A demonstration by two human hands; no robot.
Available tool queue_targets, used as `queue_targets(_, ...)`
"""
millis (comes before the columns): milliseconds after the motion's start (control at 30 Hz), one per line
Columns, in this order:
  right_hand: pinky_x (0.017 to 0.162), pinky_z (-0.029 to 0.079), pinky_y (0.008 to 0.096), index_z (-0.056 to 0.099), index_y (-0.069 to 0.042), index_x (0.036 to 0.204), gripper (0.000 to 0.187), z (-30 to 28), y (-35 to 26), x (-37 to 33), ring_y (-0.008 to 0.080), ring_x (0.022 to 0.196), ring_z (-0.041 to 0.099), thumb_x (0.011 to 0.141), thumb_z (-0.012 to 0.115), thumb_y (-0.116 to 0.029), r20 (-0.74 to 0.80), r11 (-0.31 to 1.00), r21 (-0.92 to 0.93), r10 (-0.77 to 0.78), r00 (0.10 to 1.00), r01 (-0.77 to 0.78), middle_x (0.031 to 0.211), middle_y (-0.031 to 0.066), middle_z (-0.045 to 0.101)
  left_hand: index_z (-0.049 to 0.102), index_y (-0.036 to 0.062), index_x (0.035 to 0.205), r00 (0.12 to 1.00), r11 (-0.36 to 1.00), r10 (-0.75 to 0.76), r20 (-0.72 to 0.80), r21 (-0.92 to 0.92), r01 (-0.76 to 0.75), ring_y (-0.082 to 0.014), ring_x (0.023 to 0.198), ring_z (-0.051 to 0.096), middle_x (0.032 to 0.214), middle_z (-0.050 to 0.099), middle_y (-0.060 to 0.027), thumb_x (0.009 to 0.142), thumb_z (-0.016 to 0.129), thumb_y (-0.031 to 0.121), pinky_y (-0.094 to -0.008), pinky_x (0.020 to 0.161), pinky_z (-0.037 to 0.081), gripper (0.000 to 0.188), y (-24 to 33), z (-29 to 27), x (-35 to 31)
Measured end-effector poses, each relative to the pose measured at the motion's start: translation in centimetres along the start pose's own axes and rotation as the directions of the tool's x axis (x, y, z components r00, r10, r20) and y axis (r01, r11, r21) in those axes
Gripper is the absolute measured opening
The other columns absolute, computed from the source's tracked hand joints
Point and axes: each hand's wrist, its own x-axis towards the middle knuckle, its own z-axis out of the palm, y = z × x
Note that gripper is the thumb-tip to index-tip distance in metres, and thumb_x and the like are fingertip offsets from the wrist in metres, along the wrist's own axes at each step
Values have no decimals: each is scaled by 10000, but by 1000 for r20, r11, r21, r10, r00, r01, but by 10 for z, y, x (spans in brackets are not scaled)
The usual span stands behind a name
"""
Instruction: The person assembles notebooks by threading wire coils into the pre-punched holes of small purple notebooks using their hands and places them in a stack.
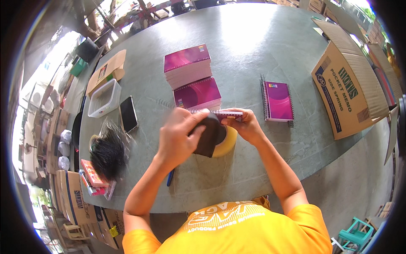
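Hands meet at the middle of the grey desk. The left hand has its fingers closed around a dark sleeve pulled over a yellowish tape roll. The right hand grips a magenta spiral notebook by its edge, just above the roll. At twelve o'clock from the hands stand two notebook stacks; at two o'clock lies a single notebook; at nine o'clock, a phone.
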Motion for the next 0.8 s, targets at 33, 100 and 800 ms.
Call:
queue_targets(33,822,468,213,663,-12,1073,220,0,-2,0,51,894,574,859,620,10,4,1000,-20,9,1000,-8,958,4,677,670,117,1090,986,992,-88,-144,-108,73,-226,771,565,849,570,-88,706,743,44,-324,726,478,398,4,-3,7)
queue_targets(100,815,471,212,662,-5,1070,215,-3,1,-6,53,895,575,860,617,12,-8,998,-55,23,1000,-23,961,4,676,674,112,1078,873,920,-309,-378,-351,174,-226,773,565,865,579,-89,711,739,40,-324,728,480,380,15,-7,21)
queue_targets(800,846,464,236,647,-19,1106,249,7,-6,-1,72,950,566,861,647,-62,16,994,-78,-78,997,79,1045,23,664,623,135,1132,891,993,88,445,-108,-44,-318,822,604,905,574,-127,815,671,260,-407,694,519,344,50,53,-65)
